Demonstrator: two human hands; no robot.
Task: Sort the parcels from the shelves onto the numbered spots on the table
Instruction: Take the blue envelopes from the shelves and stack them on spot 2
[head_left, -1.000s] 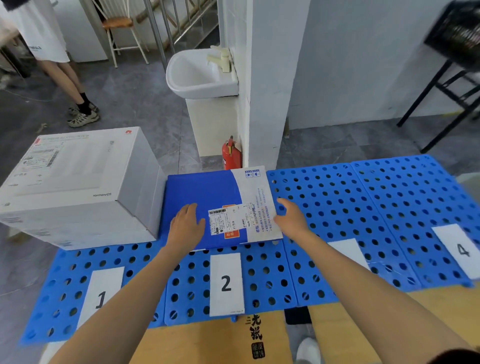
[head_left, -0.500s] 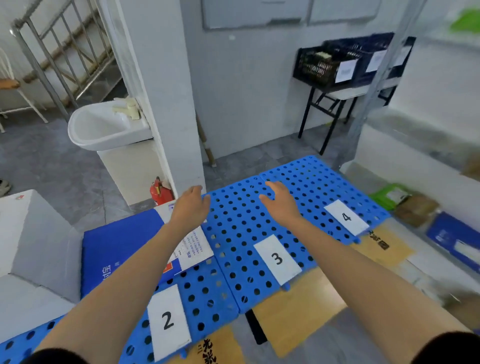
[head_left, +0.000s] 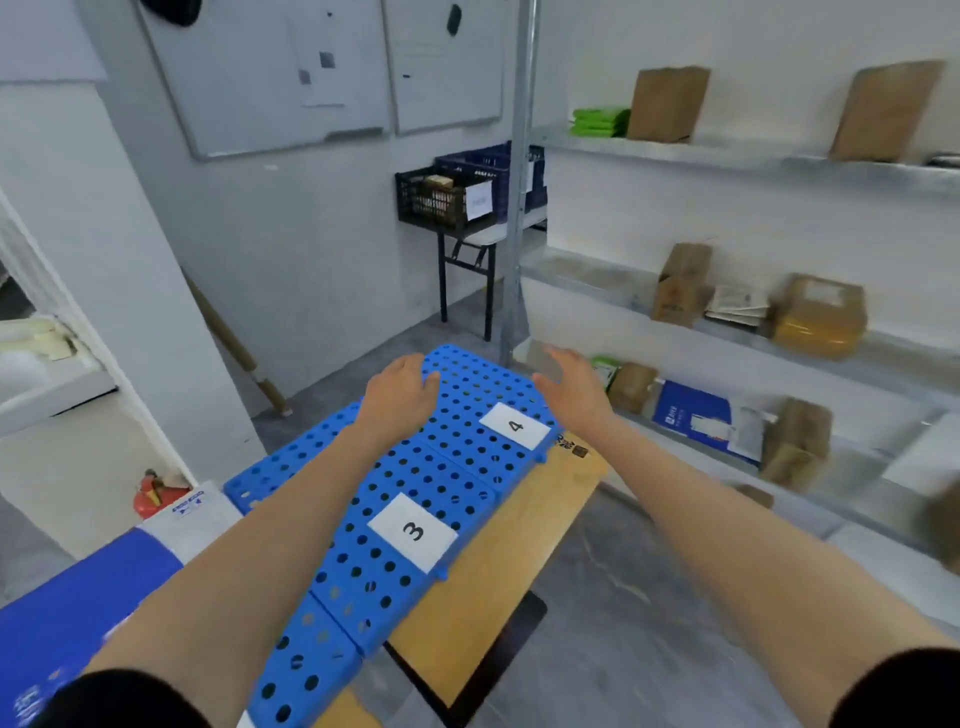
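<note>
Partly the blue parcel (head_left: 67, 608) at the lower left is cut by the frame edge and hidden behind the left forearm (head_left: 249, 561); the brown parcels (head_left: 680, 286) on the shelves (head_left: 587, 283) look blurred. The left hand (head_left: 400, 389) and the right hand (head_left: 571, 395) are over the blue mat (head_left: 467, 467), fingers loose, holding nothing. Labels 3 (head_left: 413, 531) and 4 (head_left: 514, 426) lie on this mat, which covers the wooden tabletop (head_left: 498, 545)
</note>
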